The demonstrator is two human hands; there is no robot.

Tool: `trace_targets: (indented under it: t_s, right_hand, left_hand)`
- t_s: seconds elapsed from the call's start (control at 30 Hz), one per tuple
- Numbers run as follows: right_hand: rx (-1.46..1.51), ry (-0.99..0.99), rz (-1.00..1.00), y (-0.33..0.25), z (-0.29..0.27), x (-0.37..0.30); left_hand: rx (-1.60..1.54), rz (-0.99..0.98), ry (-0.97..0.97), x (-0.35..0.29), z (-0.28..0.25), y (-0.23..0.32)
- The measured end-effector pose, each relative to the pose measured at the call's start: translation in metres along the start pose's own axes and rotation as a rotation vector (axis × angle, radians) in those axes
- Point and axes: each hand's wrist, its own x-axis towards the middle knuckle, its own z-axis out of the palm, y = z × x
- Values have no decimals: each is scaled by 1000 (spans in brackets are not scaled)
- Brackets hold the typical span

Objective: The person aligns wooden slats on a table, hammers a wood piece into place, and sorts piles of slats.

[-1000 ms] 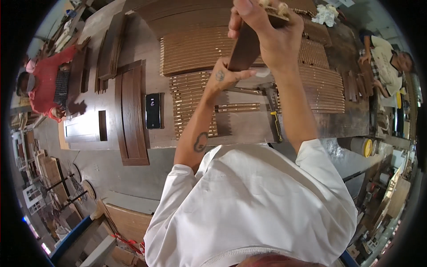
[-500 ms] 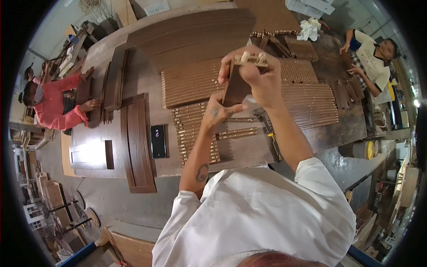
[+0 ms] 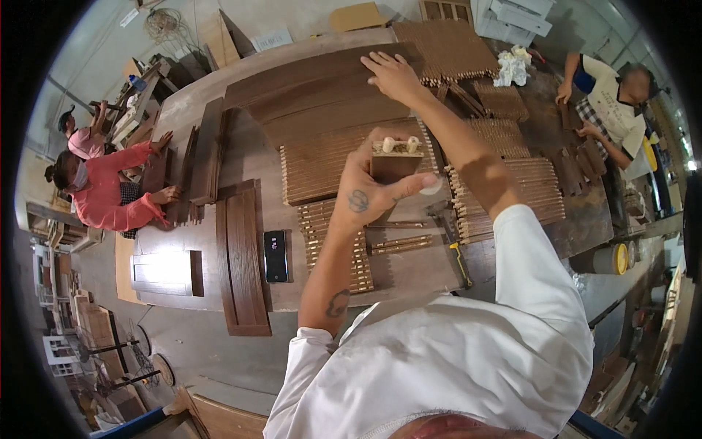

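My left hand (image 3: 357, 184) is closed round a dark brown wooden slat (image 3: 395, 167), held end-on above the table. Two pale dowels (image 3: 401, 145) stick out of its near end. Farther off, my right hand (image 3: 393, 76) reaches over a large dark brown panel (image 3: 292, 99). Its fingers are spread at the panel's far right part, with nothing in them; whether they touch it I cannot tell. Below the panel lies a block of stacked brown slats (image 3: 329, 164) with dowelled ends. A small white object (image 3: 433, 186) shows by my left thumb, its kind unclear.
A hammer (image 3: 461, 263) with a yellow and black handle lies near the front edge. More slat stacks (image 3: 512, 190) stand to the right. Left of centre are a phone (image 3: 276, 256) and a long panel (image 3: 243, 263). Co-workers (image 3: 110, 186) stand at both sides.
My right hand has left the slat's end and moved away to the far panel, its fingers opening out. The slat stays in my left hand. The view has shifted slightly.
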Motion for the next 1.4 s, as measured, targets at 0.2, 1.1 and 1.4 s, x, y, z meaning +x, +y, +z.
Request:
trace_targets:
  t_s: [0.2,1.1,1.4]
  right_hand:
    - [-35,168,6,-10,-43,-31]
    - [1132,-281,796,-96,-88,-296]
    - [1154,-270,748,-87,-82,-303]
  left_hand:
    - [209,102,72,3,-10,-5]
    - [37,469,-42,23,-22,-26]
    - [60,477,-113,30,-15,-25]
